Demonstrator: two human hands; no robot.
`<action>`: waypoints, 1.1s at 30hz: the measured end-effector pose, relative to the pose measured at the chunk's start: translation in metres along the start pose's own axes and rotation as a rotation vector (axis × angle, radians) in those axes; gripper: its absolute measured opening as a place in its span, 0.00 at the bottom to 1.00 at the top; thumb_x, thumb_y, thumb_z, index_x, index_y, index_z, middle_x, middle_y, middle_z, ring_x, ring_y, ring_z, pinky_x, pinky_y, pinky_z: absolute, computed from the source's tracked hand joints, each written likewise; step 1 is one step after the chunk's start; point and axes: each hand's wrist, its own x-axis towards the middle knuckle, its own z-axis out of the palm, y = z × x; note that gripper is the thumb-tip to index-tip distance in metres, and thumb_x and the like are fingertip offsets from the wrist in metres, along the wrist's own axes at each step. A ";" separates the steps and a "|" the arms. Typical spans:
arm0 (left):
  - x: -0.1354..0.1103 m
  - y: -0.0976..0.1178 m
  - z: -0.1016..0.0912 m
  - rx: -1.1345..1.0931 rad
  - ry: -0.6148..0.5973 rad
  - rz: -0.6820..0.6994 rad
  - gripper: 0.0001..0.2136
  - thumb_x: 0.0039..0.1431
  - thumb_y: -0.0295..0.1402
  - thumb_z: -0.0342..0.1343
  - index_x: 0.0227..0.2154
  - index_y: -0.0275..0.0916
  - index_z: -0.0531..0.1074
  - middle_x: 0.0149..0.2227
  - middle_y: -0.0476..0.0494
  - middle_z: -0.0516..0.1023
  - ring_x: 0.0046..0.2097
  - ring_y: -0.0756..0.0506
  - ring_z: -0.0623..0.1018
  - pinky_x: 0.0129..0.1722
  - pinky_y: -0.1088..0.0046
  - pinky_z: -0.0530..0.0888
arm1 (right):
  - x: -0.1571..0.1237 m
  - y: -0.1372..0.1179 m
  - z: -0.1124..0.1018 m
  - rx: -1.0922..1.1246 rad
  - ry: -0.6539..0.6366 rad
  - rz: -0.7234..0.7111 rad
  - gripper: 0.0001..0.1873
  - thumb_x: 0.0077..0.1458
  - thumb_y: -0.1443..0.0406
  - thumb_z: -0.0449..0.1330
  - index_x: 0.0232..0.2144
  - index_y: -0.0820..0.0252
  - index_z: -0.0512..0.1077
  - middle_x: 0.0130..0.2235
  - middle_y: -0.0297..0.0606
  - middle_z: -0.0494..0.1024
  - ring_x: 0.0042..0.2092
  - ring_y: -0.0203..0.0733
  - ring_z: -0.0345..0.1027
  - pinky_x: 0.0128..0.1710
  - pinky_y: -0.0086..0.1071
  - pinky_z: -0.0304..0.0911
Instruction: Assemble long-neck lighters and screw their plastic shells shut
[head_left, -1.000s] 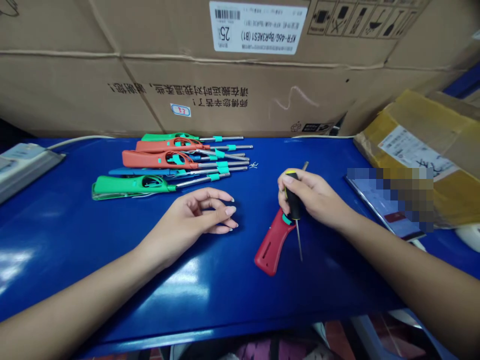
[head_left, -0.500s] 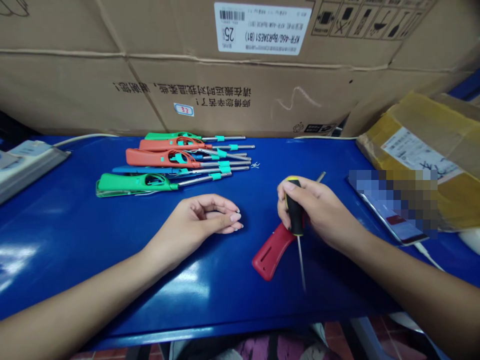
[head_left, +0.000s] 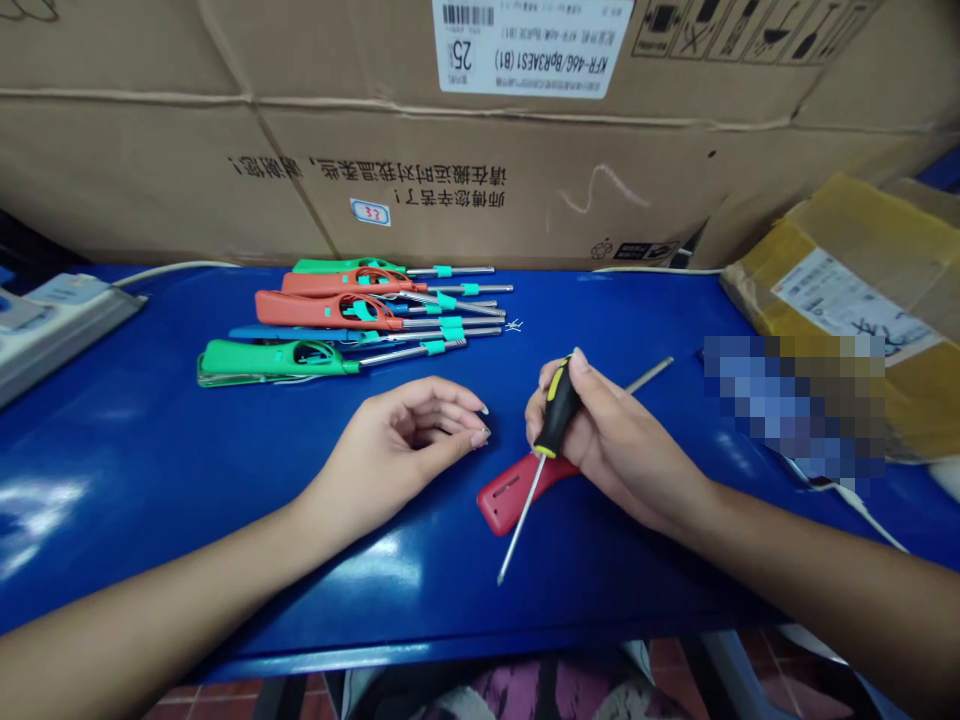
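Note:
My right hand (head_left: 611,430) is closed around the black and yellow handle of a screwdriver (head_left: 556,415), its shaft slanting down and left toward me. Under that hand lies a red lighter (head_left: 506,495) with a long metal tube; the hand covers its middle, and I cannot tell whether the fingers also grip it. Left of the red lighter, my left hand (head_left: 412,440) hovers with curled fingers. Its thumb and a fingertip come together at a tiny dark thing, too small to name.
Several long lighters in green (head_left: 281,360), orange (head_left: 330,310) and blue lie in a pile at the back left, beside small white bits (head_left: 514,326). A cardboard box (head_left: 300,130) stands behind. On the right are a taped parcel (head_left: 847,290) and a blurred phone (head_left: 795,410); a power strip (head_left: 75,315) is far left.
The screwdriver has tilted, its tip swinging left. My right hand and the red lighter have shifted slightly left, and more of its metal tube shows. My left index finger has lifted slightly.

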 end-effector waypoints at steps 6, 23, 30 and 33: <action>-0.006 0.001 0.001 0.136 0.006 0.105 0.08 0.57 0.31 0.68 0.38 0.40 0.76 0.35 0.49 0.84 0.37 0.50 0.83 0.42 0.79 0.79 | 0.004 -0.013 -0.011 -0.012 0.144 -0.297 0.17 0.65 0.46 0.55 0.38 0.51 0.64 0.26 0.30 0.76 0.24 0.35 0.62 0.21 0.26 0.58; -0.010 0.001 0.003 0.165 -0.036 0.124 0.09 0.58 0.30 0.66 0.40 0.39 0.74 0.35 0.49 0.84 0.34 0.51 0.83 0.39 0.79 0.80 | 0.002 -0.013 -0.017 -0.178 0.166 -0.588 0.10 0.68 0.53 0.56 0.41 0.51 0.68 0.33 0.32 0.77 0.38 0.39 0.75 0.34 0.34 0.72; -0.012 0.000 0.002 0.225 -0.050 0.154 0.08 0.59 0.29 0.66 0.40 0.40 0.73 0.34 0.49 0.84 0.34 0.50 0.83 0.39 0.78 0.80 | 0.001 -0.012 -0.016 -0.176 0.129 -0.588 0.10 0.68 0.54 0.57 0.41 0.51 0.68 0.34 0.33 0.77 0.38 0.40 0.75 0.31 0.32 0.71; -0.013 -0.001 0.001 0.271 -0.057 0.176 0.08 0.60 0.29 0.65 0.41 0.41 0.73 0.35 0.51 0.84 0.35 0.52 0.83 0.40 0.80 0.80 | -0.001 -0.013 -0.015 -0.231 0.123 -0.630 0.09 0.66 0.55 0.60 0.41 0.51 0.68 0.34 0.33 0.78 0.37 0.40 0.75 0.29 0.32 0.71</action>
